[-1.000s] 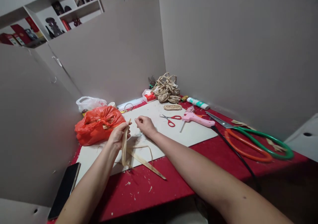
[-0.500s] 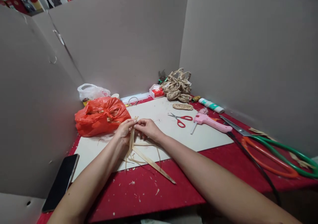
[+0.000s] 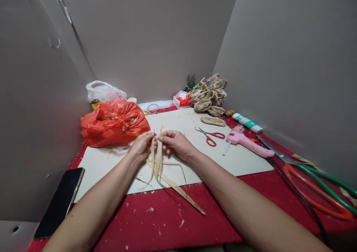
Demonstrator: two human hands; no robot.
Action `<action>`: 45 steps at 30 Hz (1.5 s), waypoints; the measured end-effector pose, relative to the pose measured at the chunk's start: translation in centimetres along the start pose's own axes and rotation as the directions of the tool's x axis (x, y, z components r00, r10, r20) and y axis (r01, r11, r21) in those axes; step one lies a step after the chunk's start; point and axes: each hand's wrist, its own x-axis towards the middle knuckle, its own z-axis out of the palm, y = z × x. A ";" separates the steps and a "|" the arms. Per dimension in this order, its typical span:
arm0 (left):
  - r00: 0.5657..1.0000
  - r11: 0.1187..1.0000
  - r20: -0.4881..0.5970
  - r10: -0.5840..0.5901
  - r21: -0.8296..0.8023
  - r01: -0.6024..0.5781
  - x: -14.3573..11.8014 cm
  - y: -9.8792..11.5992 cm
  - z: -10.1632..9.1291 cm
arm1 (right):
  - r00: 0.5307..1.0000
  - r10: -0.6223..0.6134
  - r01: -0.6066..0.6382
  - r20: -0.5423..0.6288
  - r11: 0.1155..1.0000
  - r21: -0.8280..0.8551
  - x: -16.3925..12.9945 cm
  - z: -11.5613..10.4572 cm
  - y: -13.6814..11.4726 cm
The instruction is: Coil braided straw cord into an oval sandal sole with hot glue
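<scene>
Pale dried husk strips (image 3: 157,159) hang from both my hands over a white board (image 3: 240,159) on the red table (image 3: 167,218). My left hand (image 3: 142,146) pinches one strip near its top end. Close beside it, my right hand (image 3: 176,143) pinches the neighbouring strip, and the two top ends are pulled slightly apart. More loose strips lie fanned below the hands, one long strip (image 3: 184,194) reaching onto the red surface.
An orange plastic bag (image 3: 114,122) sits left of my hands, a white bag (image 3: 103,92) behind it. A phone (image 3: 59,201) lies at the left edge. Small red scissors (image 3: 212,136), a pink glue gun (image 3: 248,141), large scissors (image 3: 315,177), a glue tube (image 3: 247,122) and woven rope pieces (image 3: 208,93) lie to the right.
My right hand came over from the board to the strips held by my left hand and took hold of one. The view tilted down and the shelves left the picture.
</scene>
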 end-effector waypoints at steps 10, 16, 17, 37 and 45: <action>0.993 0.998 0.119 -0.003 0.069 -0.005 0.2 0.0 0.4 | 1.000 0.014 -0.013 0.014 0.998 -0.064 -0.4 0.3 0.2; 0.990 0.997 0.142 -0.021 0.082 0.010 0.3 0.1 0.4 | 0.999 0.047 -0.046 0.022 0.998 -0.049 -0.3 -0.1 0.2; 0.989 0.997 0.144 -0.022 0.082 0.010 0.3 0.1 0.4 | 0.998 0.058 -0.057 0.029 0.998 -0.040 -0.3 -0.2 0.1; 0.984 0.998 0.169 -0.049 0.053 0.041 0.4 0.1 0.4 | 0.992 0.068 -0.065 -0.103 0.997 0.028 -0.1 -0.8 -0.4; 0.984 0.999 0.175 -0.031 0.026 0.026 0.6 -0.2 0.1 | 0.990 0.069 -0.076 -0.121 0.996 -0.053 -0.6 -0.3 -1.1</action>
